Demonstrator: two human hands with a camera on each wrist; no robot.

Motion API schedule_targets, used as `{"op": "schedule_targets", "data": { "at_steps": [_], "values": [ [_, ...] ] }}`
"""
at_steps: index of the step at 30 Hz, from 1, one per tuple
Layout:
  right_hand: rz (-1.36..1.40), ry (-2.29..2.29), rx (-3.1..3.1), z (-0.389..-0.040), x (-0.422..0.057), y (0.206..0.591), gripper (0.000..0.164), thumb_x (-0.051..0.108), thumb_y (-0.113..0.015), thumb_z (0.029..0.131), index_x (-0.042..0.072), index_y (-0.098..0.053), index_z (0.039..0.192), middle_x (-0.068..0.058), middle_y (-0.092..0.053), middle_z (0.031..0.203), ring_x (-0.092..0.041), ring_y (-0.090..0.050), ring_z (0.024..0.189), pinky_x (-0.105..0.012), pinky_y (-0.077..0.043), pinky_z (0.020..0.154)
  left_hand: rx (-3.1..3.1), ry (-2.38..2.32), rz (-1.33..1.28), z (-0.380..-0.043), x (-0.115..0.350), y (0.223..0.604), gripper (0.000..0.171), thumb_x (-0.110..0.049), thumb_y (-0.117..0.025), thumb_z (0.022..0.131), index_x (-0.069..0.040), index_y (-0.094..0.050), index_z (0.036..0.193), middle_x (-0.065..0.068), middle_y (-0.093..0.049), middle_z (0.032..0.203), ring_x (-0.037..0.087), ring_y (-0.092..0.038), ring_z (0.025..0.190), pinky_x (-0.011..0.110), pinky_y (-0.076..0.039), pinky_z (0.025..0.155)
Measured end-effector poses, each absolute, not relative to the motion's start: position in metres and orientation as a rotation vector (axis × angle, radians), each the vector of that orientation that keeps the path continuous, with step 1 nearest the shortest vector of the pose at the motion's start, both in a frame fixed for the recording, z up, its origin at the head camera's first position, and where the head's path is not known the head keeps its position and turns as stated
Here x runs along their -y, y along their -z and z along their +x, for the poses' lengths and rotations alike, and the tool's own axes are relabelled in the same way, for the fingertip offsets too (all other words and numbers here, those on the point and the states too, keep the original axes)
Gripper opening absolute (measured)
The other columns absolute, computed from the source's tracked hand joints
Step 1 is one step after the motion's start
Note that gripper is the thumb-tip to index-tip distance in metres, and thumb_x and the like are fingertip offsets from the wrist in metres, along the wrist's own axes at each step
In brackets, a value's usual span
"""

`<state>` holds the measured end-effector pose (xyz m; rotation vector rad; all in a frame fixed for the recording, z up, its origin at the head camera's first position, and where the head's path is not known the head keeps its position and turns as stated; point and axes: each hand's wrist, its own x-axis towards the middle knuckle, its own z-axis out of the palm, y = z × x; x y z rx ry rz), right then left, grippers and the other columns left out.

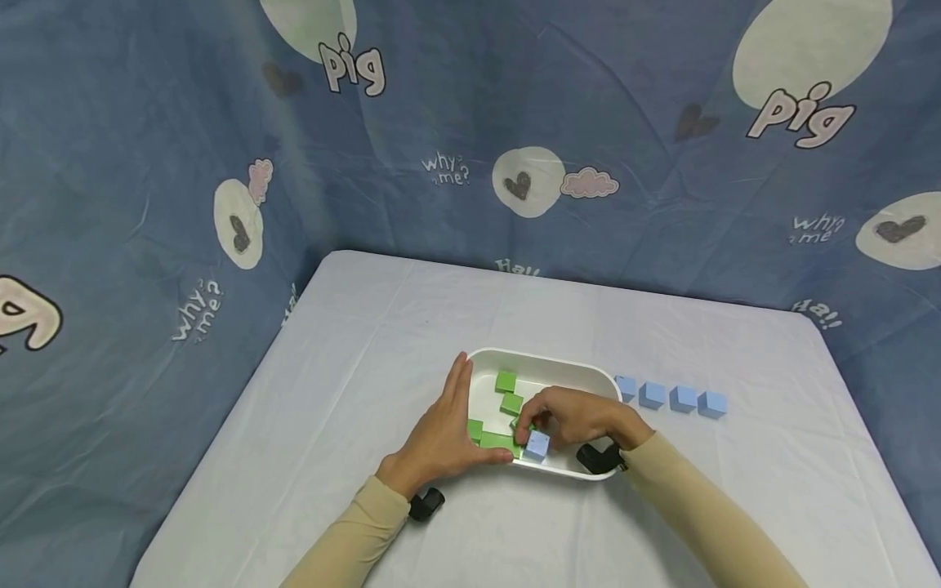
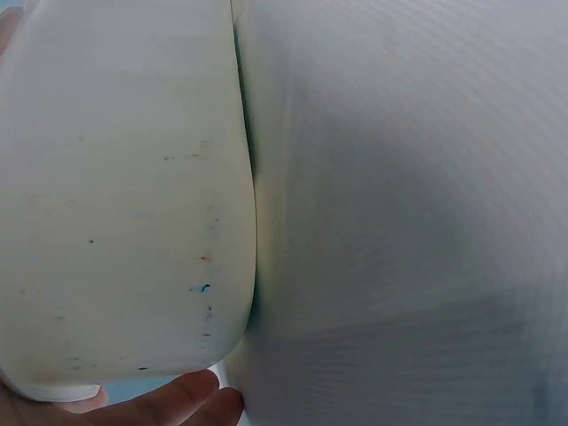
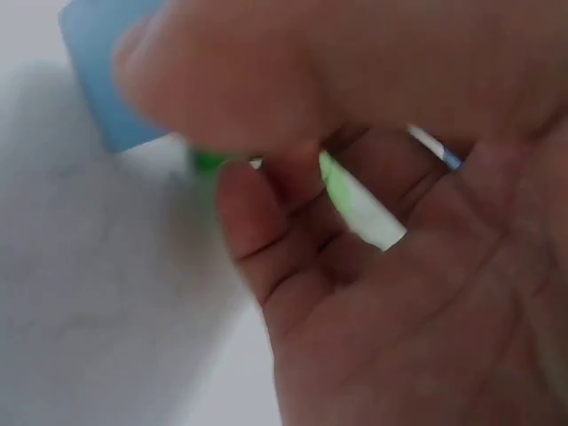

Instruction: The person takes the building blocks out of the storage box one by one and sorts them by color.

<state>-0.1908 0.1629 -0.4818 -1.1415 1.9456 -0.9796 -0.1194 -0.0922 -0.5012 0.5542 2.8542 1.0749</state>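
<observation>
A white tray (image 1: 544, 359) holds several green blocks (image 1: 506, 381) toward its left end. My left hand (image 1: 441, 433) rests against that end, fingers straight along the side and thumb stretched along the front rim. In the left wrist view, fingers (image 2: 182, 399) touch the end of the tray's outer wall (image 2: 133, 204). My right hand (image 1: 566, 415) reaches inside with bent fingers and appears to pinch a blue cube (image 1: 537, 446), just right of the front green blocks. The thumb (image 3: 204, 98) overlaps this cube in the right wrist view; the index contact is hidden.
A row of several blue cubes (image 1: 683, 398) stands on the white-covered table (image 1: 353, 425), just past the tray's right end. A blue printed cloth (image 1: 412, 212) hangs behind the table and along its left side.
</observation>
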Motion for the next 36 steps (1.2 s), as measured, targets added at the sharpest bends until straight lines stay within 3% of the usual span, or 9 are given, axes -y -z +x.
{"op": "schedule_targets", "data": {
  "at_steps": [6,12,16,21,36],
  "values": [
    [-1.191,0.959,-1.984,-0.191,-0.158,0.479,0.054,-0.021,-0.074,0.064,0.015,-0.078,0.104,0.009,-0.070,0.099,-0.014,-0.055,0.087,-0.029,-0.049,0.081,-2.855,-1.066,0.546,-0.119,0.092,0.501,0.147,-0.070,-0.086,0.065,-0.006,0.002,0.164,0.005,0.006,0.171,0.034,-0.047,0.137,0.047,-0.047,0.103],
    [-1.274,1.028,-1.979,-0.199,-0.162,0.465,0.045,-0.013,-0.076,0.071,0.011,-0.077,0.109,0.009,-0.072,0.106,-0.015,-0.062,0.104,-0.038,-0.048,0.099,-2.851,-1.059,0.544,-0.119,0.090,0.501,0.147,-0.069,-0.087,0.065,-0.006,0.002,0.164,0.008,0.004,0.171,0.034,-0.045,0.138,0.048,-0.046,0.104],
    [-1.247,1.207,-1.939,-0.203,-0.167,0.451,0.039,-0.011,-0.074,0.079,0.007,-0.074,0.114,0.001,-0.071,0.113,-0.020,-0.063,0.113,-0.041,-0.044,0.106,-2.851,-1.062,0.539,-0.119,0.089,0.501,0.147,-0.069,-0.087,0.065,-0.007,0.002,0.164,0.008,0.004,0.171,0.035,-0.045,0.138,0.049,-0.046,0.103],
    [-1.095,1.458,-1.962,-0.203,-0.174,0.439,0.037,-0.011,-0.074,0.084,0.005,-0.071,0.117,-0.007,-0.068,0.118,-0.026,-0.062,0.112,-0.044,-0.046,0.104,-2.855,-1.063,0.510,-0.119,0.089,0.501,0.147,-0.069,-0.087,0.064,-0.008,0.002,0.164,0.006,0.004,0.171,0.034,-0.045,0.138,0.048,-0.046,0.103],
    [-0.924,1.660,-2.188,-0.195,-0.222,0.416,0.038,-0.011,-0.076,0.083,-0.001,-0.070,0.119,-0.015,-0.067,0.119,-0.030,-0.065,0.107,-0.039,-0.049,0.102,-2.867,-1.066,0.485,-0.119,0.087,0.499,0.148,-0.069,-0.087,0.062,-0.007,0.000,0.164,0.009,0.001,0.171,0.034,-0.044,0.139,0.048,-0.045,0.105]
  ]
}}
